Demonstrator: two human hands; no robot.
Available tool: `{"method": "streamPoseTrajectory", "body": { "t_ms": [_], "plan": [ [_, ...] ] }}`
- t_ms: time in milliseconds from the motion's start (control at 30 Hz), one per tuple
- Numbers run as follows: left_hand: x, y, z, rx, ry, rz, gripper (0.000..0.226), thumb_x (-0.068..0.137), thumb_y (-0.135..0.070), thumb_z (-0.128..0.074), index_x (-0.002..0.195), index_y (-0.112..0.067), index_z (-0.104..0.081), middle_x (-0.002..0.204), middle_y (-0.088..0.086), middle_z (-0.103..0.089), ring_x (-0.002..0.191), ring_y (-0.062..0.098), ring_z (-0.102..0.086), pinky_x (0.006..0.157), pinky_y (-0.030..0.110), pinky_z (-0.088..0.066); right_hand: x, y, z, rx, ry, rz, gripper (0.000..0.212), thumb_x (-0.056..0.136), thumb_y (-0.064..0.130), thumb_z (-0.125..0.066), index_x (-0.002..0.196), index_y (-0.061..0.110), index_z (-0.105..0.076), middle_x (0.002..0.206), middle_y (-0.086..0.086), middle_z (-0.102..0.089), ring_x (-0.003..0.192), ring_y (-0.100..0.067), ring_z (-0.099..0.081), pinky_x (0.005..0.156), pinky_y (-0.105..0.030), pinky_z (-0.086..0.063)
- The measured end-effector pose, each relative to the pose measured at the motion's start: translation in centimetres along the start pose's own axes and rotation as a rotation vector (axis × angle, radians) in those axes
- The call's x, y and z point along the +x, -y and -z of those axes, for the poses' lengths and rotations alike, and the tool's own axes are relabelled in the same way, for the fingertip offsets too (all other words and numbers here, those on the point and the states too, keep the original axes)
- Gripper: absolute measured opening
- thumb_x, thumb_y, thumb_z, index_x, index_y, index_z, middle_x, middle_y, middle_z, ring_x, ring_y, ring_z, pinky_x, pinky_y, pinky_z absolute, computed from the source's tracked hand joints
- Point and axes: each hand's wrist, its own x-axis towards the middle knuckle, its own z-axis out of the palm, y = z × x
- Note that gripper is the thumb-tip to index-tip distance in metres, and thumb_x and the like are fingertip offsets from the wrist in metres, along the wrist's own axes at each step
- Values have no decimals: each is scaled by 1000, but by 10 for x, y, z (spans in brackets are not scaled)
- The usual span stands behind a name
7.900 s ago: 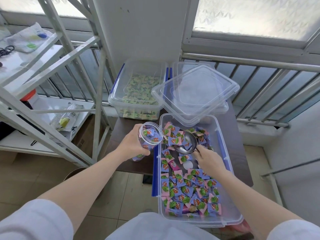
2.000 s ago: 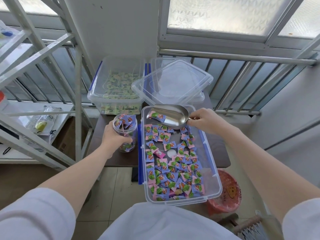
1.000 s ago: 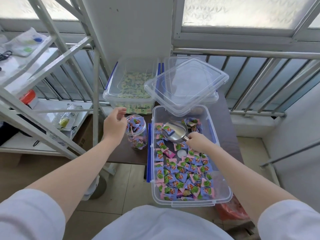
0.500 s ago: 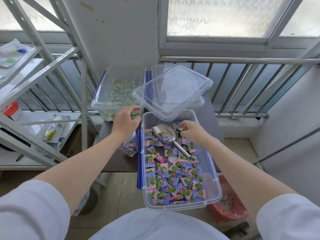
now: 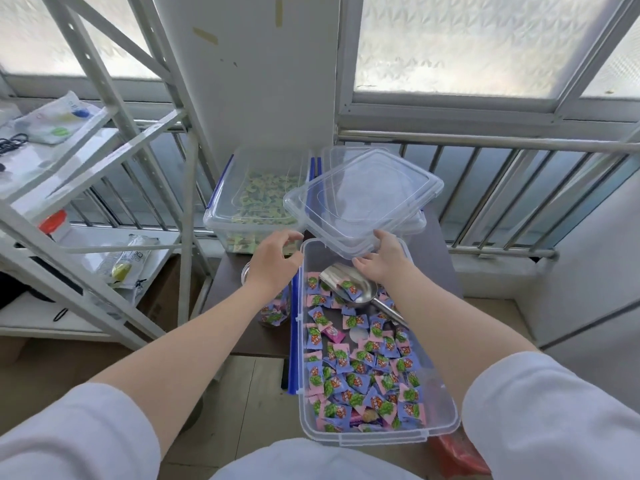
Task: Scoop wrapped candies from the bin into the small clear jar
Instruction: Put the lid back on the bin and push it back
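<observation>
The clear bin (image 5: 449, 419) of pink-and-purple wrapped candies (image 5: 360, 372) lies in front of me. In its far end rests the metal scoop (image 5: 360, 293), with one candy on it and no hand on it. To the left of the bin, the small clear jar (image 5: 275, 315) stands on the table with candies in it, partly hidden behind my left wrist. Fingers spread, my left hand (image 5: 273, 263) hovers above the jar and holds nothing. My right hand (image 5: 381, 259) is open, its fingertips at the front edge of a clear lid (image 5: 363, 199).
The lid lies tilted across a second bin (image 5: 256, 202) of green candies and another clear box behind. A white metal shelf frame (image 5: 104, 174) stands at left, a railing (image 5: 502, 188) behind the dark table (image 5: 441, 261). A red basket (image 5: 457, 457) sits on the floor.
My right hand let go of the scoop, which now lies in the bin. My left hand let go of the jar. Both hands rose toward the clear lid.
</observation>
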Motion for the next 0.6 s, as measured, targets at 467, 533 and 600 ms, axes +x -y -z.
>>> {"method": "streamPoseTrajectory", "body": {
  "t_ms": [467,533,600],
  "plan": [
    [7,-10,4,-204,-149,120,33,95,-15,-45,127,-15,-51,124,0,-57,106,12,-53,86,26,-40,-57,35,0,-97,-26,228,15,90,11,-59,75,11,-56,81,-3,-57,67,-21,-56,63,-36,-50],
    [13,-17,6,-341,-212,209,34,96,-19,-41,128,-12,-51,120,4,-58,102,14,-54,84,26,-41,-75,36,19,-214,-45,267,15,88,15,-60,74,16,-58,80,2,-56,61,-15,-55,61,-32,-48],
    [19,-27,7,-527,-215,326,34,97,-22,-37,127,-11,-49,116,6,-59,92,13,-58,77,26,-44,-95,36,42,-318,-29,290,13,89,17,-59,76,18,-62,73,4,-60,45,-9,-57,47,-22,-47]
  ]
}}
